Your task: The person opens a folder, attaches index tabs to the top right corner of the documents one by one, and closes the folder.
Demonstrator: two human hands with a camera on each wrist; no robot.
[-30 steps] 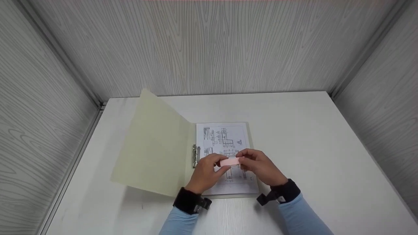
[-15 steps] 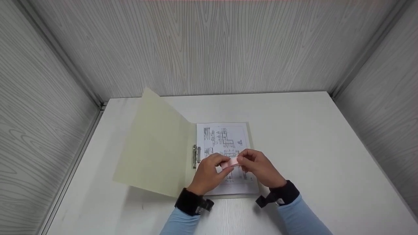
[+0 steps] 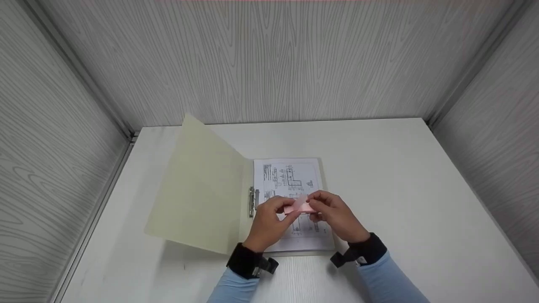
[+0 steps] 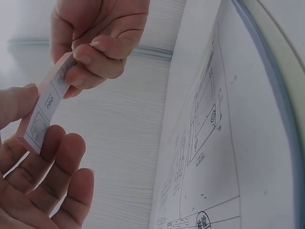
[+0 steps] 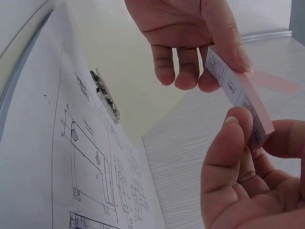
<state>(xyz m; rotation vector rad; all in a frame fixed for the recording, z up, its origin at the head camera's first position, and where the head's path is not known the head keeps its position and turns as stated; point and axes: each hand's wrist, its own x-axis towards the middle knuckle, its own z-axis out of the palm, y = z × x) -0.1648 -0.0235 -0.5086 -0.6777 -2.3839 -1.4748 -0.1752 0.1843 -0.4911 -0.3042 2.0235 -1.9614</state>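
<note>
Both hands hold a small pink sticky note pad [image 3: 288,209] above the drawings. My left hand [image 3: 268,223] grips its left end between thumb and fingers. My right hand [image 3: 339,214] pinches the right end. One pink sheet [image 3: 300,201] stands raised from the pad's top, also seen as a thin pink strip [image 5: 274,82] in the right wrist view. The pad's printed white underside [image 4: 50,102] shows in the left wrist view. Below lie papers with technical drawings [image 3: 278,172] inside an opened cream folder [image 3: 202,189].
The folder's cover stands tilted up on the left. A metal clip [image 3: 252,202] sits along the folder's spine, at the left edge of the papers. The white table [image 3: 379,168] has grey wood-grain panels [image 3: 269,59] behind it and at both sides.
The pad's top sheet has lifted from lying flat to standing up between the hands. Both hands stay at nearly the same place, with only small shifts of the fingers.
</note>
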